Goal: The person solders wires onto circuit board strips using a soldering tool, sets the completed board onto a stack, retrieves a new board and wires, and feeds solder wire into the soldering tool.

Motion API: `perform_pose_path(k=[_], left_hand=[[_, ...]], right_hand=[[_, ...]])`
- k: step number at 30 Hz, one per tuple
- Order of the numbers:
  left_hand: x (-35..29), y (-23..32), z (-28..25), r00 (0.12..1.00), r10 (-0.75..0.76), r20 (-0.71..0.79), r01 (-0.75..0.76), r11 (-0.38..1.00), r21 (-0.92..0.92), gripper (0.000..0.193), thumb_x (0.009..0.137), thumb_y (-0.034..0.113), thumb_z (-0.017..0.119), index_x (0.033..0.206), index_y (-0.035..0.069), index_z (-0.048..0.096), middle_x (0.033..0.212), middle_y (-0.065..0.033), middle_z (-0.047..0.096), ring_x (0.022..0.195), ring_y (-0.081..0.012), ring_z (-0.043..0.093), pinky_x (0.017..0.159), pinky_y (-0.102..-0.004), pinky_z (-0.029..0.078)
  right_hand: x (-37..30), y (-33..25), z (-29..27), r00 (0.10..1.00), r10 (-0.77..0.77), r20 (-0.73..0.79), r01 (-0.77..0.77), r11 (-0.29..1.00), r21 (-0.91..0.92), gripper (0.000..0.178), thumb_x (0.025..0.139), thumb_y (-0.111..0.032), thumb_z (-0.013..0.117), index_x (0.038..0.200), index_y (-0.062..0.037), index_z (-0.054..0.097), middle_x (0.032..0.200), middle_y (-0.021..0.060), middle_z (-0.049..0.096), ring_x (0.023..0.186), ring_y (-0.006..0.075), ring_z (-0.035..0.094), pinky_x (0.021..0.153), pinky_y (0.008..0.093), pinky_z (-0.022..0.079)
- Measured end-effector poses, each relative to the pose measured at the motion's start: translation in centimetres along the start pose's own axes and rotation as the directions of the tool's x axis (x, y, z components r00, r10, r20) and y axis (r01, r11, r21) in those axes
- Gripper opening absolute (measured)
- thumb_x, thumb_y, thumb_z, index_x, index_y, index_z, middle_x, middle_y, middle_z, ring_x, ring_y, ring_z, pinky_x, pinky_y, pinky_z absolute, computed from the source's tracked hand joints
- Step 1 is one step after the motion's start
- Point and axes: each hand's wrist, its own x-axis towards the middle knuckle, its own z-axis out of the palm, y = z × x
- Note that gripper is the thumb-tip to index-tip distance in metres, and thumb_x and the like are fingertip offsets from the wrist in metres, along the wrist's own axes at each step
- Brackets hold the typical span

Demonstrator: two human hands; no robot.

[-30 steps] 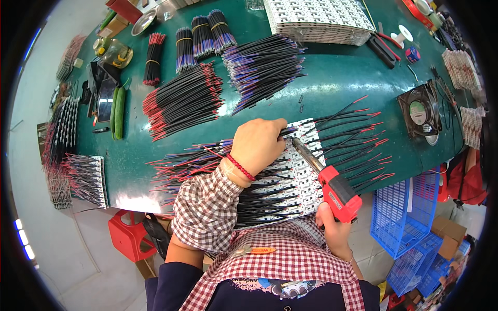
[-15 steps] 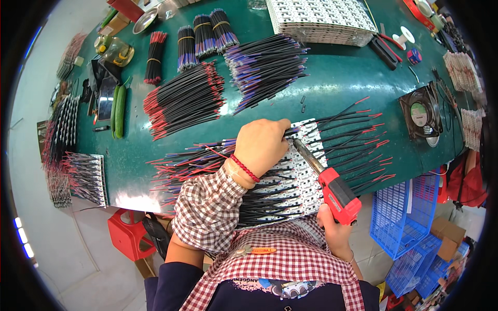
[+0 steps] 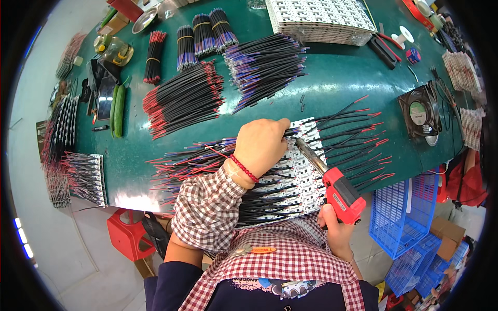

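Fan [image 3: 419, 111] and cucumbers [image 3: 119, 111] flank the circuit board [image 3: 303, 181]. Left hand [image 3: 262, 144], its hold unclear, covers wires [image 3: 267, 205]; right hand [image 3: 338, 233] grips a soldering gun [image 3: 342, 194].

the soldering gun [image 3: 343, 196] is red and black, the apron [image 3: 298, 262] checked.

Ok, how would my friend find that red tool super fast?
Start at the big green table and find the white board at its near edge, with black wires sticking out both sides. Just right of the board, the person's right hand holds the red tool, its metal rod aimed at the board. Unlike the thin wires nearby, it's chunky, gun-shaped, red and black.
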Motion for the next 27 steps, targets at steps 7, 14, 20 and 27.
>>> perform_pose_path(k=[7,14,20,27], left_hand=[[-0.3,0.1,0.0,1.000,0.019,0.018,-0.019,1.000,-0.001,0.013,0.074,0.011,0.065,0.086,0.006,0.063,0.072,-0.0137,0.063,0.072,-0.0333,0.064,0.063,-0.0462,0.050],[-0.5,0.6,0.2,1.000,0.008,0.007,-0.008,0.999,0.033,0.016,0.073,0.010,0.067,0.087,0.005,0.062,0.073,-0.0129,0.064,0.072,-0.0317,0.065,0.063,-0.0446,0.050],[-0.5,0.7,0.3,1.000,0.010,0.011,-0.011,0.999,0.039,0.016,0.073,0.010,0.068,0.086,0.004,0.061,0.072,-0.0129,0.064,0.072,-0.0314,0.065,0.064,-0.0437,0.051],[-0.8,0.0,0.1,1.000,0.027,0.016,-0.026,0.999,-0.034,0.020,0.074,0.013,0.069,0.087,0.002,0.058,0.078,-0.0164,0.063,0.076,-0.0355,0.064,0.066,-0.0457,0.050]], right_hand=[[0.2,1.9,-0.7,0.995,-0.083,0.060,0.092,0.981,-0.173,0.017,0.082,-0.011,0.072,0.093,0.0001,0.066,0.079,0.0063,0.066,0.066,0.0171,0.061,0.063,0.0315,0.047],[-0.1,2.0,-0.6,0.995,-0.095,-0.025,0.089,0.981,-0.174,0.019,0.082,-0.011,0.073,0.096,0.0005,0.066,0.082,0.0065,0.066,0.071,0.0180,0.062,0.065,0.0325,0.048],[-0.1,1.2,-0.2,0.995,-0.096,0.027,0.098,0.987,-0.131,0.019,0.088,-0.011,0.065,0.102,0.0007,0.060,0.074,0.0050,0.061,0.062,0.0135,0.056,0.059,0.0293,0.046],[-0.9,-1.1,-0.2,0.993,-0.115,-0.016,0.116,0.991,0.067,0.027,0.094,-0.010,0.053,0.118,0.0024,0.049,0.068,0.0068,0.054,0.050,0.0114,0.045,0.049,0.0274,0.042]])
